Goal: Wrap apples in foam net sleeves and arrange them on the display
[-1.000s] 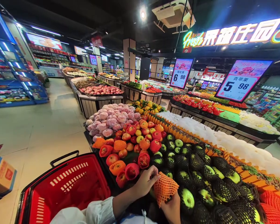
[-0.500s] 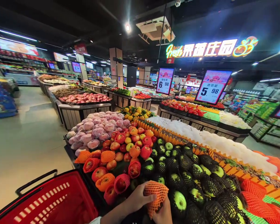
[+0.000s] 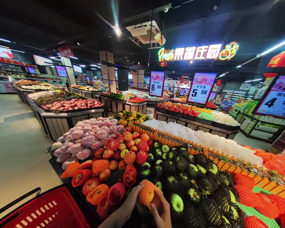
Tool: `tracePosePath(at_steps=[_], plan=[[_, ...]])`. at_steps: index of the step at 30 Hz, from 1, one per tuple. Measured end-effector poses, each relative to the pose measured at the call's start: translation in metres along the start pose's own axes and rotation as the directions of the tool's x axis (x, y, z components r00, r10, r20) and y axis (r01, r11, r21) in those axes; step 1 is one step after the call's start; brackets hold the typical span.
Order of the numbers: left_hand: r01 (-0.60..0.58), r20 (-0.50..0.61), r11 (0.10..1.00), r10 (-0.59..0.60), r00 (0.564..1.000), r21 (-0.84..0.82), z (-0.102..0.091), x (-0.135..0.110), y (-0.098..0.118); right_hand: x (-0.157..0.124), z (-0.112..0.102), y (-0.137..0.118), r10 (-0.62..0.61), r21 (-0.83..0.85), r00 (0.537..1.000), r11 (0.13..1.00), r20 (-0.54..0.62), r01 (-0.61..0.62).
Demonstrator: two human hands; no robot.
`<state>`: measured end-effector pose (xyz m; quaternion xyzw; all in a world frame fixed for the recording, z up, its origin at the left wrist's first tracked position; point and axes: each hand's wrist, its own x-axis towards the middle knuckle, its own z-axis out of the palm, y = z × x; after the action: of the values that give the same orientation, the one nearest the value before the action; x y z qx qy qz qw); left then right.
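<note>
Between my two hands is an apple in an orange foam net, part of its bare skin showing through the net's opening. My left hand grips it from the left side. On the right, my right hand closes round the net, its thumb and fingers against the fruit. Just beyond lie red apples, several in pink or orange nets. Green apples in black nets fill the display right beside my right hand.
A red shopping basket with a black handle stands at the lower left. Wrapped pinkish fruit is heaped behind the red apples. Orange dividers edge the green apples. Price screens hang above. An aisle floor runs along the left.
The net now shows bare apple skin facing me, where it covered the fruit before. My right hand's fingers have shifted up round it. The view has swung right.
</note>
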<state>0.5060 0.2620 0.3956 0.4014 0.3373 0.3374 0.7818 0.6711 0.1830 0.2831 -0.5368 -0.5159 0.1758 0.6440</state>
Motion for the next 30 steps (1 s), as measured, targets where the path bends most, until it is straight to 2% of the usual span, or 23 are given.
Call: tracePosePath(at_steps=[2,3,6,9,14,19,23,25,28,30], plan=[[0.032,0.063,0.998,-0.028,0.998,-0.053,0.002,-0.004,0.005,0.005,-0.001,-0.007,0.064,0.109,0.998,0.992,0.017,-0.066],[0.028,0.075,0.999,-0.026,0.997,-0.023,0.003,-0.006,0.007,0.007,-0.001,-0.009,0.093,0.161,0.996,0.982,0.017,-0.095],[-0.061,0.167,0.989,0.037,0.985,0.137,0.007,-0.009,0.008,0.006,0.0,-0.007,0.117,0.243,0.992,0.962,0.041,-0.124],[-0.138,0.26,0.968,0.082,0.962,0.207,0.012,-0.01,0.005,-0.001,0.002,0.004,0.083,0.255,0.991,0.961,0.103,-0.107],[-0.15,0.217,0.947,0.089,0.972,0.285,0.013,-0.01,-0.001,-0.008,0.005,0.01,0.147,0.15,0.984,0.975,0.1,-0.161],[-0.226,0.114,0.912,0.198,0.974,0.344,0.01,-0.011,0.0,-0.001,0.002,0.005,0.084,0.151,0.983,0.982,0.161,-0.109],[-0.17,0.259,0.946,0.097,0.961,0.277,0.018,-0.017,0.012,-0.001,0.0,0.004,0.073,0.163,0.991,0.982,0.11,-0.091],[-0.157,0.275,0.949,0.079,0.958,0.275,0.022,-0.019,0.017,-0.001,0.0,-0.002,0.068,0.124,0.994,0.989,0.081,-0.078],[-0.14,0.207,0.955,0.086,0.975,0.263,0.022,-0.017,0.019,0.003,0.0,-0.022,0.041,0.069,0.999,0.997,-0.011,-0.041],[-0.076,0.074,0.974,0.062,0.995,0.214,0.017,-0.013,0.019,0.009,-0.002,-0.04,0.025,0.072,0.999,0.997,-0.045,-0.022]])
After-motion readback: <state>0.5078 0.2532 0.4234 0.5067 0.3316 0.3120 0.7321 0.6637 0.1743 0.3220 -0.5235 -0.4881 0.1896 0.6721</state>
